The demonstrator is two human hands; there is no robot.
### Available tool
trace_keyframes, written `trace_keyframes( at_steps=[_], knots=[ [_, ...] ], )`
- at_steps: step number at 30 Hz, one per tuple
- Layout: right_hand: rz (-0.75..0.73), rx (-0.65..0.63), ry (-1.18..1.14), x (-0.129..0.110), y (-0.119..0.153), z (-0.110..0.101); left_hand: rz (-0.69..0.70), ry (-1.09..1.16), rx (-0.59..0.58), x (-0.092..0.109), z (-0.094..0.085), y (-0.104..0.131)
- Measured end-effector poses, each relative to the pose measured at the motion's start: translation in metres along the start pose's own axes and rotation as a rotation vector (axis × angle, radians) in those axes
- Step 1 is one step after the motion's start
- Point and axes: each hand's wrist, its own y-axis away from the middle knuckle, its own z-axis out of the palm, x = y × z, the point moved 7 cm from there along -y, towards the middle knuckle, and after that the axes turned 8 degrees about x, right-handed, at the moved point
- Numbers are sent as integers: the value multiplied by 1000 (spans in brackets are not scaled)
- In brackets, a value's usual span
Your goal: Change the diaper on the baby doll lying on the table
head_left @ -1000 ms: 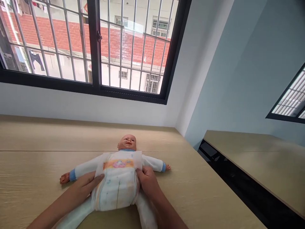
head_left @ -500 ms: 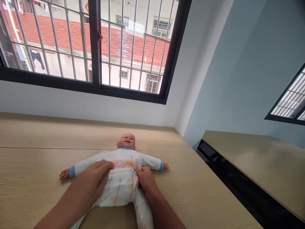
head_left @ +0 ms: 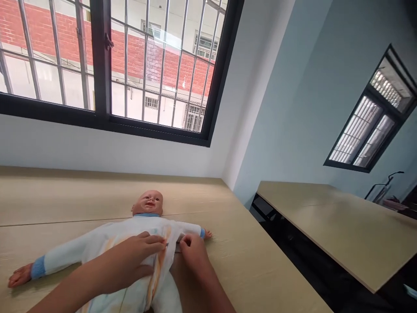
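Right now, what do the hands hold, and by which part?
Both hands pinch the diaper on the doll, at its waistband edge.

No legible text anywhere.

A pale wood-grain tabletop (head_left: 267, 265) is seen running up to a white wall, with a seam across its far part. A large black-framed window (head_left: 107, 65) fitted with grey bars is set above it; a red-brick building is shown outside. A second wooden tabletop (head_left: 329, 226) is placed to the right across a dark gap, beneath a smaller barred window (head_left: 368, 130) in the blue wall.
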Motion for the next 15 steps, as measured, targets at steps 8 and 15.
trace_keyframes(
  at_steps=[8, 15],
  knots=[
    [-183, 32, 393, -6, 11, 14, -2, -95, 49, 1, 29, -13],
    [-167, 15, 453, -4, 6, 21, 1, -105, 33, 5, 34, -23]
  ],
)
